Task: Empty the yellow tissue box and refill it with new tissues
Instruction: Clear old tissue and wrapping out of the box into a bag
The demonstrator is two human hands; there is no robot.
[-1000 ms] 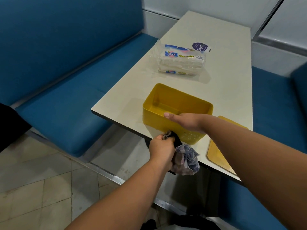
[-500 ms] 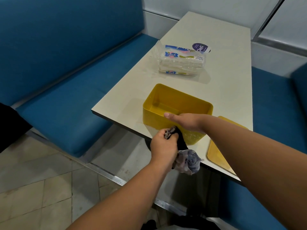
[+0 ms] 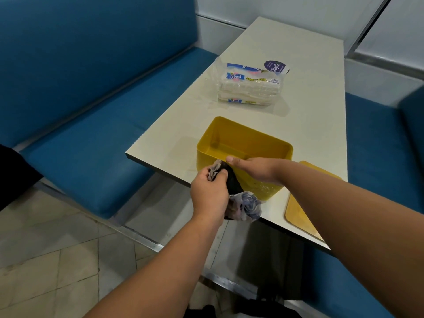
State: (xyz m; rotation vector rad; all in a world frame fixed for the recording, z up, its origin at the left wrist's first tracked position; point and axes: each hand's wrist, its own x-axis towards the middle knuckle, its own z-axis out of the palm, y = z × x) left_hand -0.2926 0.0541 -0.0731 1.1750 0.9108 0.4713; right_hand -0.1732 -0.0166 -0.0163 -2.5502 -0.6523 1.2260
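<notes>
A person's right hand [image 3: 257, 171] grips the near rim of the lidless yellow tissue box [image 3: 243, 143], which sits at the near end of the pale surface [image 3: 309, 125], close to its front edge. The left hand [image 3: 210, 191], at 7 o'clock from the box, is clenched around a crumpled wad of dark and translucent wrapping [image 3: 243, 203] that hangs over that edge. A sealed pack of paper towels [image 3: 249, 84] lies at 12 o'clock from the box, with bare surface between them and beyond. The yellow lid [image 3: 302, 207] lies flat at 4 o'clock, reaching the front edge. Compared with a second ago, the left hand has risen with the wad toward the box rim; box and pack are unmoved.
</notes>
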